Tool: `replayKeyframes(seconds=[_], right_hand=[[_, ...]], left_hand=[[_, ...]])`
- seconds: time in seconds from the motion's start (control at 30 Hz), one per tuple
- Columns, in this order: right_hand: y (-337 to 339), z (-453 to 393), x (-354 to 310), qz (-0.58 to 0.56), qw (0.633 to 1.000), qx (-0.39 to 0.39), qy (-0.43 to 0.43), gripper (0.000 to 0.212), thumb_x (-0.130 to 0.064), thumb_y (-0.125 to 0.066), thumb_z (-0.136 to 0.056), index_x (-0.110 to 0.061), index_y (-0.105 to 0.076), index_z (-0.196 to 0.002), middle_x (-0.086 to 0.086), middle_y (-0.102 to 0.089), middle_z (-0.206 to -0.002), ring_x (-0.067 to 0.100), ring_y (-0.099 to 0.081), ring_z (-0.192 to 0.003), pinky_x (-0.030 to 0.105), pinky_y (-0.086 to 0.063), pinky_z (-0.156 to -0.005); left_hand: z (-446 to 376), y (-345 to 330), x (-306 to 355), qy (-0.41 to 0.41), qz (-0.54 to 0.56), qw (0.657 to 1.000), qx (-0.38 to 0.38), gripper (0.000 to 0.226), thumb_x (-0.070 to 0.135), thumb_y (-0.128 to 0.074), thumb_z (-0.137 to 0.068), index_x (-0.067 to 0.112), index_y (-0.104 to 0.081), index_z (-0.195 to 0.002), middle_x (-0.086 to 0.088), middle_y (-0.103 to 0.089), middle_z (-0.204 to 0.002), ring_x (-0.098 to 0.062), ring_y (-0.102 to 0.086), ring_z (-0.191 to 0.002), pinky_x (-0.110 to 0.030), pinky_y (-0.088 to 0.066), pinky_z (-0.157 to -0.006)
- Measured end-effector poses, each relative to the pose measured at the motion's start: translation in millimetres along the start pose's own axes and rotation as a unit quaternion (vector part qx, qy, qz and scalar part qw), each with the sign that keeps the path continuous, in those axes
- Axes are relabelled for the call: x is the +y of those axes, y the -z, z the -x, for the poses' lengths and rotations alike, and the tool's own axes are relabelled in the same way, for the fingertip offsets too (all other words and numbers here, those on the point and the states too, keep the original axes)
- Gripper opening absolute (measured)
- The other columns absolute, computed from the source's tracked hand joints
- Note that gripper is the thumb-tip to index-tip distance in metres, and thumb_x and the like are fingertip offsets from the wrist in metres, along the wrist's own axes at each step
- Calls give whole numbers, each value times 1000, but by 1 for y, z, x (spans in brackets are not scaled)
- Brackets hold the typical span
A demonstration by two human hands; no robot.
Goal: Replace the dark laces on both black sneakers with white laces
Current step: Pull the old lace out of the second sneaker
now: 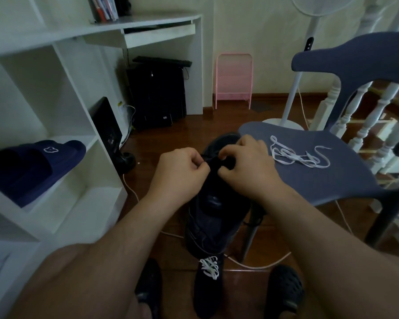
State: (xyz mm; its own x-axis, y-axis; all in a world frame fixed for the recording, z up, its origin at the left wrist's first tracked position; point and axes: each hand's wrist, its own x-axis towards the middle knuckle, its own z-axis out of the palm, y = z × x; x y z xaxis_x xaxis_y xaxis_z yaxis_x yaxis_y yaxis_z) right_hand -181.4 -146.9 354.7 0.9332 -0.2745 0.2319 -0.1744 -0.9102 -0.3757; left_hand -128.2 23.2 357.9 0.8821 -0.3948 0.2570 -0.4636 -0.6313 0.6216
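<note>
A black sneaker (213,210) with dark laces is held up in front of me, toe pointing away, against the edge of a blue chair (313,180). My left hand (182,171) pinches the dark lace on the sneaker's left side. My right hand (244,162) pinches the dark lace on the right side, fingers curled over the eyelets. A loose white lace (297,155) lies in a heap on the chair seat. On the floor below stands a second black sneaker (207,293) laced in white (210,267).
A white shelf unit (55,134) at the left holds a navy slipper (35,164). A black computer tower (157,93) sits under the desk. A white fan stand (293,95), white banister posts and a pink rack (234,79) stand behind. My feet wear dark clogs (283,293).
</note>
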Motion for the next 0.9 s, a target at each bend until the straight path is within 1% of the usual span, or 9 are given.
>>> replayKeyframes(seconds=[0.1,0.17,0.27,0.43,0.53,0.6,0.67,0.77,0.9], right_hand=[[-10,-1,-6,42,999,30,14,20,-50,-64,-93,-38,-71,-107,-7,-37,-103,28,-42,-111,42,-38,-81],[-11,-2,-7,34,998,41,25,15,-47,-63,-94,-36,-72,-96,-8,-41,-99,28,-43,-107,41,-36,-79],[-2,-6,-3,-43,998,40,-17,23,-41,-63,-88,-28,-58,-69,-7,-41,-87,27,-41,-96,42,-41,-79],[16,-7,10,-80,993,48,-74,29,-38,-58,-69,-18,-44,-52,3,-46,-63,33,-48,-77,42,-50,-69],[15,-6,8,-35,998,-36,-31,29,-34,-64,-72,-17,-48,-54,-2,-51,-65,26,-49,-78,40,-42,-73],[17,-5,8,-72,994,-79,9,22,-35,-61,-66,-21,-50,-54,-4,-51,-71,19,-48,-74,42,-40,-74],[19,-4,8,-117,990,-65,33,18,-34,-59,-63,-20,-50,-57,-2,-49,-72,19,-48,-69,45,-42,-70],[22,-3,14,-153,988,-12,-22,25,-28,-65,-76,-11,-52,-62,1,-53,-62,21,-54,-63,47,-50,-63],[18,-8,33,-65,993,18,-96,19,-24,-55,-97,-15,-70,-88,6,-70,-84,29,-65,-91,43,-56,-78]], left_hand=[[1,-2,1,-5,2,1000,-7,15,32,-68,-95,30,-69,-80,5,-67,-60,-2,-63,-61,-12,-43,-48],[0,0,0,0,-3,1000,-5,15,32,-68,-95,30,-69,-80,6,-67,-60,-2,-63,-61,-13,-42,-46],[-4,7,-3,10,-12,1000,11,14,33,-67,-93,30,-70,-80,8,-67,-61,-3,-62,-62,-20,-43,-54],[0,2,2,14,-5,1000,-4,14,35,-67,-93,32,-70,-79,10,-66,-61,-2,-62,-64,-17,-38,-52],[-3,0,1,29,-4,1000,3,15,33,-66,-92,30,-71,-79,10,-66,-66,-5,-62,-67,-23,-42,-54],[-4,1,-1,31,-10,999,4,15,33,-67,-92,29,-71,-78,8,-66,-65,-5,-62,-63,-24,-43,-52],[-4,1,-2,30,-19,999,1,15,33,-67,-92,29,-70,-78,7,-67,-63,-6,-62,-60,-22,-41,-49],[-4,1,-4,32,-12,999,-6,16,33,-66,-94,29,-68,-78,7,-65,-60,-2,-61,-57,-13,-35,-43],[-5,3,-6,38,-6,999,-3,16,31,-66,-95,29,-68,-80,8,-64,-59,1,-59,-55,-12,-34,-45]])
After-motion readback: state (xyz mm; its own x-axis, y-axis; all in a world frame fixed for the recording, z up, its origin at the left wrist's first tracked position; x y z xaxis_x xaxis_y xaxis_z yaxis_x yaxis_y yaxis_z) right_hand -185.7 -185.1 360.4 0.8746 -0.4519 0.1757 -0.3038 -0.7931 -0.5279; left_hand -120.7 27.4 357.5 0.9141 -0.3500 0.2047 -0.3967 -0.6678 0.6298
